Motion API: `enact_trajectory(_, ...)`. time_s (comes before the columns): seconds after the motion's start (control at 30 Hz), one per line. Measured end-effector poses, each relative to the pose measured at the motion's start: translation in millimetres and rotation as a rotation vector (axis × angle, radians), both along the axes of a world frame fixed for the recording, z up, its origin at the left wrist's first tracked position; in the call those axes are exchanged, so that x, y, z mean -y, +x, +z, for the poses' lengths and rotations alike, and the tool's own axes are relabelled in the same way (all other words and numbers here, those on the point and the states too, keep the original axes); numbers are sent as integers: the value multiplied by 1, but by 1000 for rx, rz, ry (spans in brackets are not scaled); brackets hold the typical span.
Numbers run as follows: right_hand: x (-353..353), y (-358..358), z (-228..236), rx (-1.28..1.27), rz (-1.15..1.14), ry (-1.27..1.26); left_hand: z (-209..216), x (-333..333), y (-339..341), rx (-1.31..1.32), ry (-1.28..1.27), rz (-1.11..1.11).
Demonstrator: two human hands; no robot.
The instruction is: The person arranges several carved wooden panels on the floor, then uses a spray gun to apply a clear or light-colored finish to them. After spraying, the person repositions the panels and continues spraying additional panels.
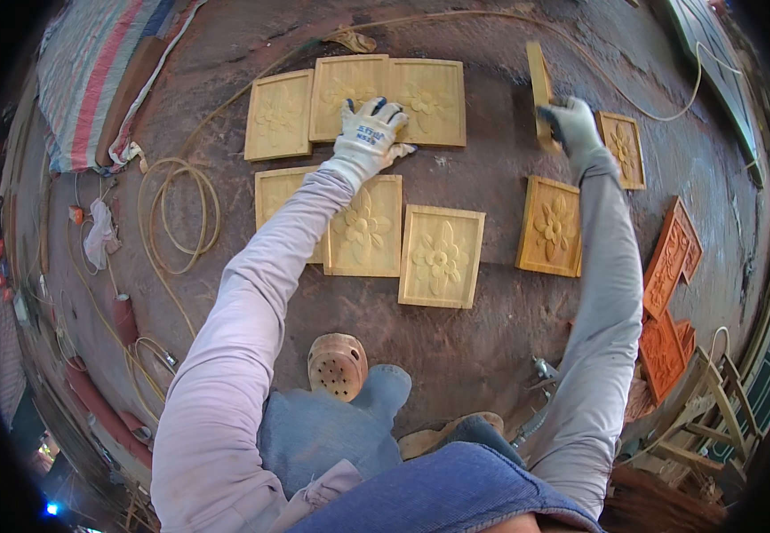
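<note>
My left hand (369, 135), in a white glove with dark fingertips, reaches over a pale carved wooden panel (349, 71) in the middle of the far row. Its fingers are spread across the panel's lower part. To its right and left lie two more flower-carved panels, a right one (442, 102) and a left one (278, 115). On the right, my gloved right hand (571, 124) grips another wooden panel (539, 80), standing on edge and seen nearly side-on. Below my left hand, a nearer row includes a middle panel (363, 226) and a right panel (441, 258).
Yellower carved panels, one nearer (551, 226) and one farther (620, 149), flank my right forearm. Orange-red carved pieces (669, 258) lie farther right by a wooden frame (714, 409). A coiled hose (167, 218) and striped sheet (91, 89) are at left. A spray gun (540, 382) sits near my feet.
</note>
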State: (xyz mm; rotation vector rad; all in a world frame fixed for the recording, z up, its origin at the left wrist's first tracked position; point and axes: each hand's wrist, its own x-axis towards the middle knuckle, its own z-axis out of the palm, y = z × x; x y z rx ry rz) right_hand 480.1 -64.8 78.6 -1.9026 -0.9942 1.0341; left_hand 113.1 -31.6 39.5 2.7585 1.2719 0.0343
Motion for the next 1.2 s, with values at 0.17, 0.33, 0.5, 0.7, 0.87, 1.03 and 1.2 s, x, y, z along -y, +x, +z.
enact_trajectory(0.17,37,4,14,-581,-28,44,-5,6,-10,36,22,-31)
enact_trajectory(0.33,120,-60,-11,1100,42,-335,1,18,-21,29,15,-39)
enact_trajectory(0.5,160,-117,-4,1005,144,-606,5,35,-23,162,-24,8)
enact_trajectory(0.7,154,-101,-4,981,53,-444,9,88,-30,177,11,53)
enact_trajectory(0.87,167,-50,59,204,-61,-47,37,125,3,74,-174,-91)
enact_trajectory(1.03,181,-23,86,-570,-268,180,48,90,37,130,-74,-95)
enact_trajectory(1.2,210,42,1,-750,-331,128,41,17,121,22,-5,-197)
